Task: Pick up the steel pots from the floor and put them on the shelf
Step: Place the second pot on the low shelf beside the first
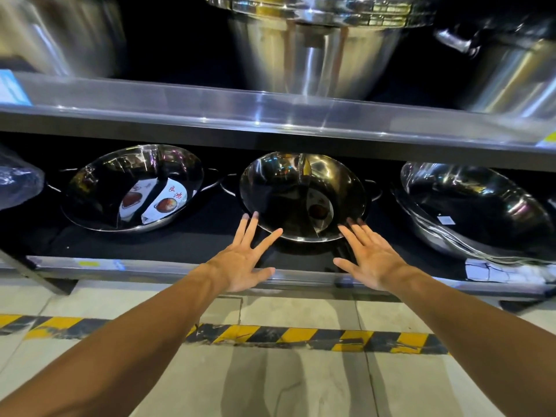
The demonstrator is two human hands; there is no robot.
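On the low steel shelf (150, 267), lined in black, the left-hand shiny two-handled steel pot (132, 188) leans tilted against the dark back with printed paper labels inside. Next to it, in the middle, stands the divided shiny steel pot (304, 195), also propped on its edge, handles nearly touching its neighbour's. The left hand (240, 263) is spread flat, fingers splayed, its tips at the pot's lower left rim; the grip is released and holds nothing. The right hand (371, 260) is equally spread and empty at the lower right rim. To the right lies a nested stack of wide steel pans (475, 212). My judgement: the pot is placed but only leaning, so once unsupported it may slide forward off the shelf lip onto the tiled floor (285, 386), or tip sideways and clang into a neighbour.
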